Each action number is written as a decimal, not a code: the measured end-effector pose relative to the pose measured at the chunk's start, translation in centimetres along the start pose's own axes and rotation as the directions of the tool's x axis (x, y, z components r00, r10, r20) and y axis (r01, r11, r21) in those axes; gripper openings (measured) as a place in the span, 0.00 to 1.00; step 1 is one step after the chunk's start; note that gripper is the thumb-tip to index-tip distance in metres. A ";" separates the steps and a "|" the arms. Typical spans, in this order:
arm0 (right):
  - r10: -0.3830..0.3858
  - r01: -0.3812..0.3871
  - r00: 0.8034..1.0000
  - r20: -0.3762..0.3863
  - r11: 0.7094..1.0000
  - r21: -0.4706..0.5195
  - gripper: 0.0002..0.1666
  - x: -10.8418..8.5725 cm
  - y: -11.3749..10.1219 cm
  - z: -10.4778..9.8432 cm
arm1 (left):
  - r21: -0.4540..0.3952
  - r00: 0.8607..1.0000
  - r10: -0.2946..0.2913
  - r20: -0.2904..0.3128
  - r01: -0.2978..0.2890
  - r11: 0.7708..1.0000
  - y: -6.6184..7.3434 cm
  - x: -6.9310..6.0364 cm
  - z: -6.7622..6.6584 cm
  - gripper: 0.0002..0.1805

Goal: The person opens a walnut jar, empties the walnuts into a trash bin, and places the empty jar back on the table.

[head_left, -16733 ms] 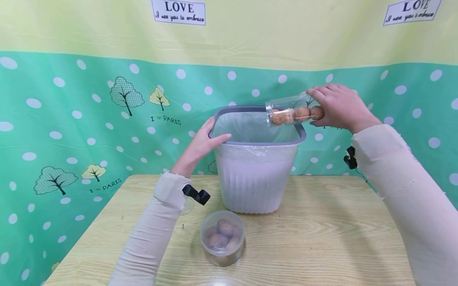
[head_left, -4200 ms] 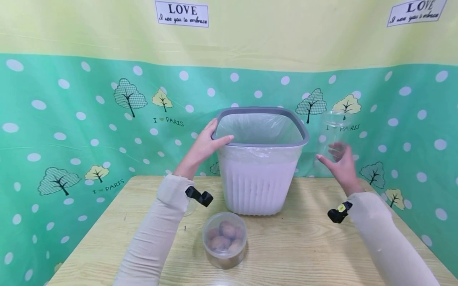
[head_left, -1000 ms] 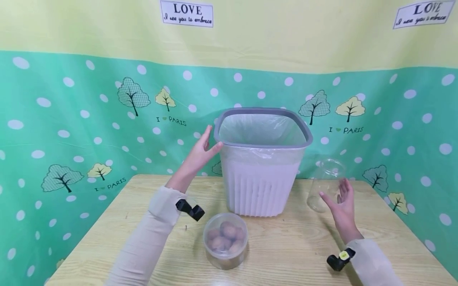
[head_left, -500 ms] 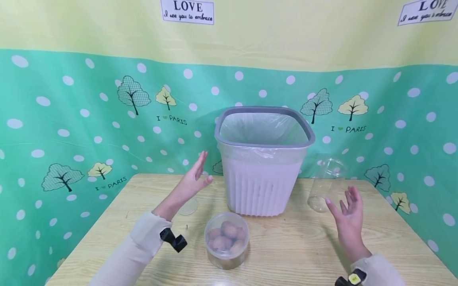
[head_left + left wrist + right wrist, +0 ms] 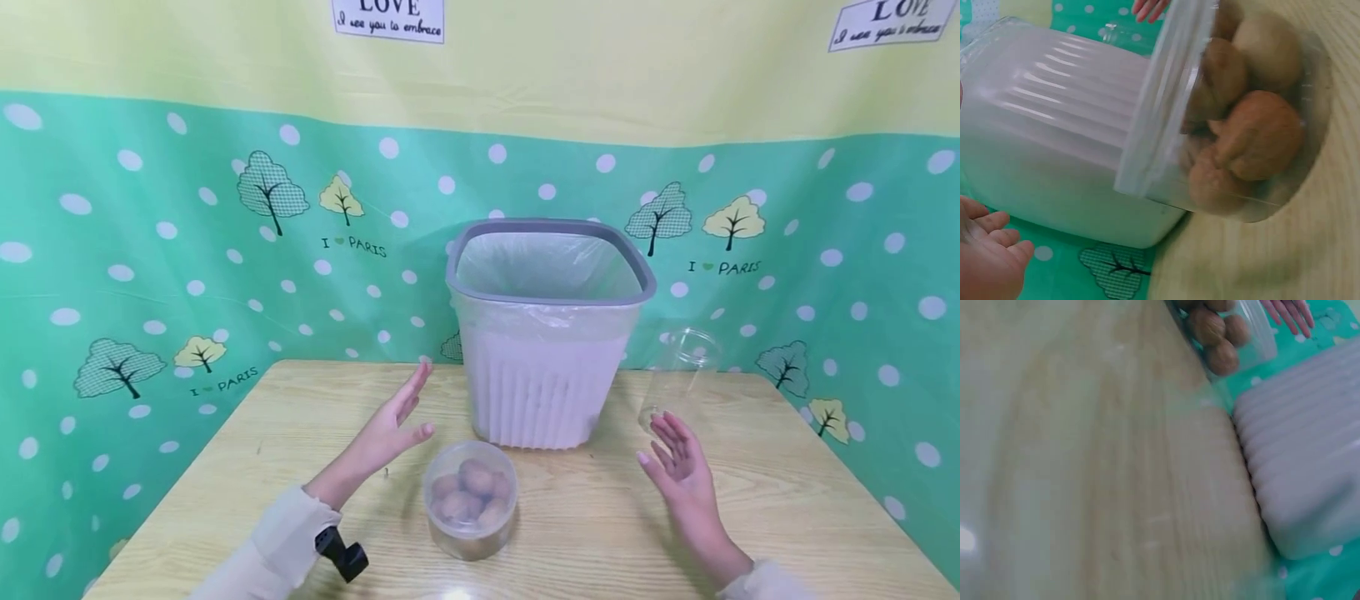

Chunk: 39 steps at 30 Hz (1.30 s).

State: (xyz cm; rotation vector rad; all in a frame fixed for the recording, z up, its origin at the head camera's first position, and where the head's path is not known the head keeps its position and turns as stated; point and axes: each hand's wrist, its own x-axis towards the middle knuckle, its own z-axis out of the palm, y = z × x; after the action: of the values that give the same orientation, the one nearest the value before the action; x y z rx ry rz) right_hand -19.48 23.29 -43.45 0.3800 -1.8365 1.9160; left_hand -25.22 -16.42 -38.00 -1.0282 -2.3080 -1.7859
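Observation:
A clear round tub of walnuts stands on the table in front of the bin. Just left of the tub, my left hand hovers with straight fingers, touching nothing. My right hand is farther off to the right, fingers loosely bent and holding nothing. Beyond its fingertips a tall clear jar stands upright at the bin's right side; the fingers partly cover its base. The white ribbed bin has a grey rim and a clear liner; its bottom is hidden.
The pale wooden table runs back to a green and yellow patterned curtain. A tiny dark speck lies left of the tub. The bin rises well above the tub and jar.
Earlier my right hand tipped the jar with brown round things over the bin; later it stood the emptied jar down and let go. My left hand left the bin's rim and came down beside the tub.

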 end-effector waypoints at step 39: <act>0.129 -0.165 0.849 0.512 0.986 0.026 0.45 -3.0 0.3 8.7 | -0.128 0.971 -0.106 0.214 0.136 0.982 -3.7 -5.8 1.6 0.57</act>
State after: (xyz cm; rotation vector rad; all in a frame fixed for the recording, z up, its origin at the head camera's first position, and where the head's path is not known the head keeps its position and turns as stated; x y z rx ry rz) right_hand -18.07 14.26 -44.59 0.8662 -2.1805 2.1326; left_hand -22.08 -18.10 -44.07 -1.1686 -2.4405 -2.0050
